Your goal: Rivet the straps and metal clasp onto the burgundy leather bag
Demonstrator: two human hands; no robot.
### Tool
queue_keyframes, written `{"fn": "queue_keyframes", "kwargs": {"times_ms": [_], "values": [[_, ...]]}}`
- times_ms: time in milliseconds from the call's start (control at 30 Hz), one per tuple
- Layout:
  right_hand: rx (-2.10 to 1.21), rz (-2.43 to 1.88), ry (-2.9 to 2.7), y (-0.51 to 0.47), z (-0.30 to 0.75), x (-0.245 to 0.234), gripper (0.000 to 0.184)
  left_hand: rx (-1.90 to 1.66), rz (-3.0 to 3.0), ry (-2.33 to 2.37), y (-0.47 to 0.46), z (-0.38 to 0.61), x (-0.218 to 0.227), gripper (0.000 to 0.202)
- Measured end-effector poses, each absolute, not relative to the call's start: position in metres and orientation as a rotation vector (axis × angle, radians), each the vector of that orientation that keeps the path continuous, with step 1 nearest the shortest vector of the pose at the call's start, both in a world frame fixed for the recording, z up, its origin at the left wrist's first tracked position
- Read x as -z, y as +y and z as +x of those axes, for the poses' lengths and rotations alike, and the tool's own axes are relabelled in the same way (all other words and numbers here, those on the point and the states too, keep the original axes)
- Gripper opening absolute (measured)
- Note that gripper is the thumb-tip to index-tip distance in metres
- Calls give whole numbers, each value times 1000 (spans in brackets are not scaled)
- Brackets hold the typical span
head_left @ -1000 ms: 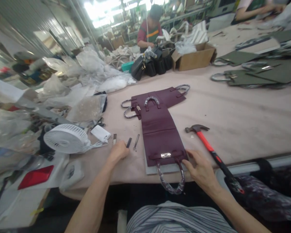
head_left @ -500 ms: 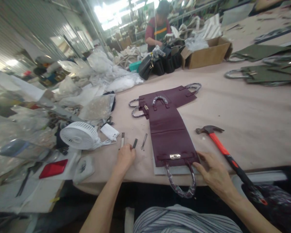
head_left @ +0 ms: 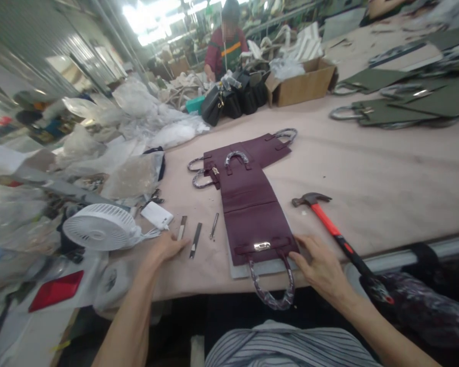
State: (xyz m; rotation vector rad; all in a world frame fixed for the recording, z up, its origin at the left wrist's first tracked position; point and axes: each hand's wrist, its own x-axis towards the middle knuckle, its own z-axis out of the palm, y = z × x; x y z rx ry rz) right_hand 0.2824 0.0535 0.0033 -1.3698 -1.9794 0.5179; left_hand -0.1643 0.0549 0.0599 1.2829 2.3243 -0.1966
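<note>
A maroon leather bag panel (head_left: 252, 214) lies flat at the table's near edge on a grey pad (head_left: 240, 270). It has a silver clasp (head_left: 261, 246), and its wrapped handle (head_left: 272, 293) hangs over the edge. My right hand (head_left: 321, 265) rests on the panel's lower right corner with fingers spread flat and holds nothing. My left hand (head_left: 164, 250) lies open on the table. Its fingertips are beside a flat metal tool (head_left: 181, 228), which has a dark tool (head_left: 195, 239) and a thin punch (head_left: 214, 226) just to its right.
A hammer (head_left: 329, 224) with a red and black handle lies right of the panel. At the left are a white fan (head_left: 99, 227), a white box (head_left: 156, 215) and plastic bags. Farther back lie more maroon panels (head_left: 260, 150), green panels (head_left: 405, 109), a cardboard box (head_left: 302, 84) and black bags, where a person (head_left: 225, 46) works.
My left hand has slid left, off the dark tool, to the flat metal tool beside it. My right hand stays on the panel's corner. The view has shifted slightly.
</note>
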Motion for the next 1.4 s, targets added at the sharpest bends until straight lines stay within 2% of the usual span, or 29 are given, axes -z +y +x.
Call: {"fn": "queue_keyframes", "kwargs": {"times_ms": [233,400,500,600,733,833,967,1400], "values": [[-500,-1378,-1965,50,282,-1,31,135,1196,2361,77,-157,-61,28],[-503,-1362,-1972,49,282,-2,31,-54,1082,2285,73,-152,-68,24],[-451,-1361,-2002,44,282,-8,34,-587,920,2052,61,-132,-75,31],[-424,-1317,-2045,39,283,-12,31,-1213,616,1596,49,-80,-74,46],[-402,-1283,-2065,35,284,-10,27,-1420,577,1253,43,15,-61,39],[-407,-1288,-2068,36,285,-8,27,-1377,680,1214,49,69,-50,30],[-402,-1285,-2056,36,285,-7,27,-1266,869,1289,60,92,-48,21],[-385,-1244,-2024,35,284,-6,30,-1142,1094,1395,65,94,-50,20]]}}
